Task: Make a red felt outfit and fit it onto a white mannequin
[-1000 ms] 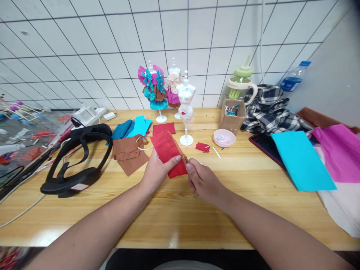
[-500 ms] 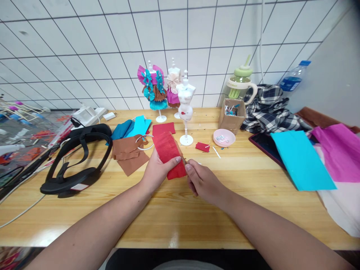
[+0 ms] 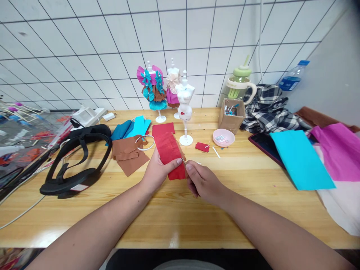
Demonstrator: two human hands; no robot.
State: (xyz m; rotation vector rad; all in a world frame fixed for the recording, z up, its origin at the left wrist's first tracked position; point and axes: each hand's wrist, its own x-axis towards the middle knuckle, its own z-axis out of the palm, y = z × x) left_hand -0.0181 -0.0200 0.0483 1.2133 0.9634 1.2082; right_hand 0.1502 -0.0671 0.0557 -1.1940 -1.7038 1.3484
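My left hand (image 3: pixel 157 173) grips a folded strip of red crepe paper (image 3: pixel 169 152) just above the wooden table (image 3: pixel 180 221), thumb pressed across its front. My right hand (image 3: pixel 203 182) is pinched on a thin pin-like thing I cannot make out, whose tip touches the strip's right edge. Behind the hands stands a bare white mini mannequin (image 3: pixel 185 105) on its stand. Two dressed mannequins (image 3: pixel 153 88) stand further back by the tiled wall. Small red paper pieces (image 3: pixel 202 147) and a red sheet (image 3: pixel 163 128) lie nearby.
Brown (image 3: pixel 128 153) and teal paper pieces (image 3: pixel 131 128) and a black headset (image 3: pixel 74 157) lie to the left. A pink dish (image 3: pixel 224 137), cardboard box (image 3: pixel 231 117), green mug (image 3: pixel 242 83), plaid cloth (image 3: pixel 270 110), tablet, teal (image 3: pixel 302 159) and magenta sheets (image 3: pixel 339 150) fill the right.
The hands and the red strip have barely moved; the strip sits a touch higher and the right fingers stay against its edge.
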